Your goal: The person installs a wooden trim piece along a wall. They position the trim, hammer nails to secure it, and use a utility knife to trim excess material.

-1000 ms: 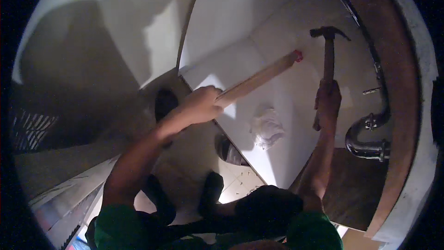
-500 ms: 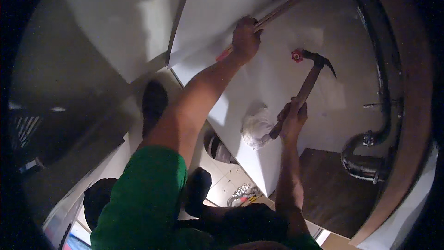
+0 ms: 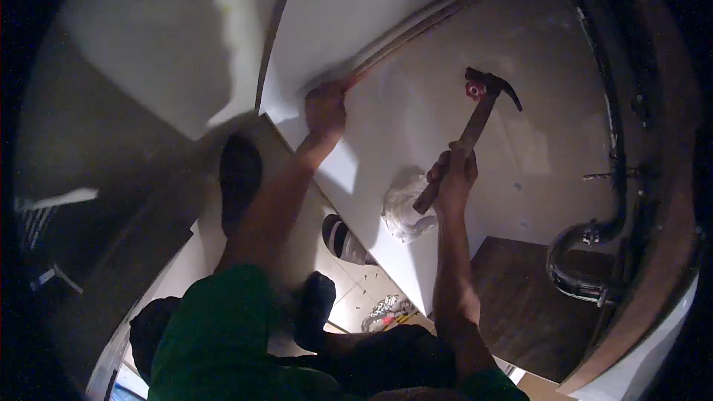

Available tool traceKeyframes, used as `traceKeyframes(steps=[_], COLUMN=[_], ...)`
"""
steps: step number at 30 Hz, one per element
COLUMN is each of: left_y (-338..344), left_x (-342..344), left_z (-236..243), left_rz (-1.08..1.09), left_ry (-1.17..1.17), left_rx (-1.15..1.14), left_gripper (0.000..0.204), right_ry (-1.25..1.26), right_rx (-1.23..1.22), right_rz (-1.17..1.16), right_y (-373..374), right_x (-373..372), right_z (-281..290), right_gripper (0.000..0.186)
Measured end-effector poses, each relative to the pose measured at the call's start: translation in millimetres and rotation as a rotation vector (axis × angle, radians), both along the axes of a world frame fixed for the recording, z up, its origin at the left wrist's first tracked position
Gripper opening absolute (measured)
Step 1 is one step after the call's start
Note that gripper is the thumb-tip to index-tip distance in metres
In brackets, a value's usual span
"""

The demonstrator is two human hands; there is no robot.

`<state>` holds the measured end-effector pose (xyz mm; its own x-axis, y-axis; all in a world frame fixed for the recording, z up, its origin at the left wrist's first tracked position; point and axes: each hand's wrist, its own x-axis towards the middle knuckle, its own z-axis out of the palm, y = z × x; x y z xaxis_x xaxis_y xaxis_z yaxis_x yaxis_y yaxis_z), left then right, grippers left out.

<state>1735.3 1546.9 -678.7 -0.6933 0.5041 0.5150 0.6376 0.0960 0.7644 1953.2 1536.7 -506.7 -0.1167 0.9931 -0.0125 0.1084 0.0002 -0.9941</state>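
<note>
My left hand point(image 3: 325, 111) is closed on the reddish near end of a long wooden strip point(image 3: 416, 33), which lies along a white panel toward the top. My right hand point(image 3: 454, 178) grips the handle of a claw hammer point(image 3: 475, 122). The hammer's head is beside or over a red round knob point(image 3: 473, 90) on the pale inner surface; whether they touch I cannot tell. A crumpled white item point(image 3: 401, 215) lies just below and left of my right hand, partly behind the handle.
A curved metal drain pipe point(image 3: 564, 267) and long pipes run down the right side beside a curved rim point(image 3: 665, 215). A dark brown board point(image 3: 535, 312) is at lower right. A slipper point(image 3: 343, 238), my legs and some tools point(image 3: 386, 315) are low down.
The wooden strip has moved up against the upper panel. My left hand went up, then back down-left along it. The hammer and my right hand have shifted left.
</note>
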Motion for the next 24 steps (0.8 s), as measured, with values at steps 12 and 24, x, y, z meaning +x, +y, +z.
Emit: traceKeyframes(steps=[12, 24], left_y=[57.9, 121.7], left_x=[23.2, -5.4], left_z=[21.3, 16.0], left_rz=[-0.157, -0.206], left_ry=[0.114, -0.043], left_rx=[-0.206, 0.077], left_gripper=[0.064, 0.028], right_ry=[-0.094, -0.095], right_rx=[-0.002, -0.026], right_rz=[-0.026, -0.005], right_y=[18.8, 9.2], right_x=[0.5, 4.0], right_z=[-17.3, -33.1], right_gripper=[0.018, 0.027])
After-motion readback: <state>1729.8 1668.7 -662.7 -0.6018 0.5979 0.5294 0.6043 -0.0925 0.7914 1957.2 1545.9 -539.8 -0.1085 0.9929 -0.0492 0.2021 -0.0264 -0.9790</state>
